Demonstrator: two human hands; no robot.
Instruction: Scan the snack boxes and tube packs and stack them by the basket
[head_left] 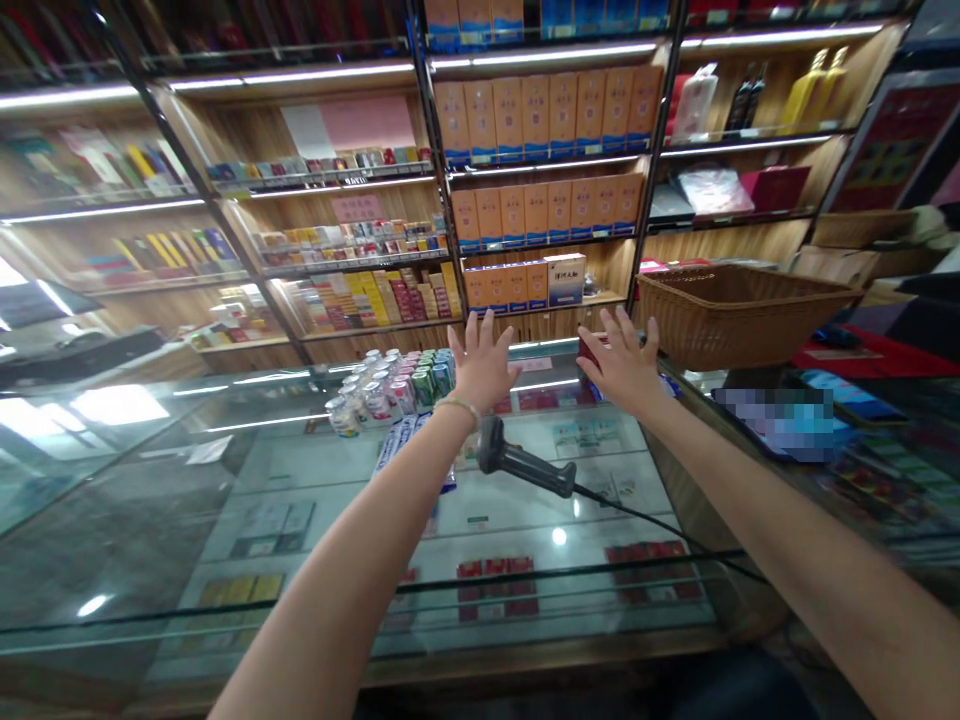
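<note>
Both my arms stretch forward over a glass counter (247,470). My left hand (484,365) is open, fingers spread, holding nothing; a thin bracelet sits on its wrist. My right hand (624,362) is also open with fingers spread, just beside a small dark red box (589,350) at the counter's far edge; I cannot tell whether it touches the box. A black barcode scanner (521,463) lies on the glass below my left wrist, its cable trailing right.
Several small cans and bottles (390,388) cluster on the counter at left of my hands. A woven basket (739,310) stands at right. Shelves of orange boxes (547,115) and cigarette packs (375,295) fill the back wall. Packs show under the glass.
</note>
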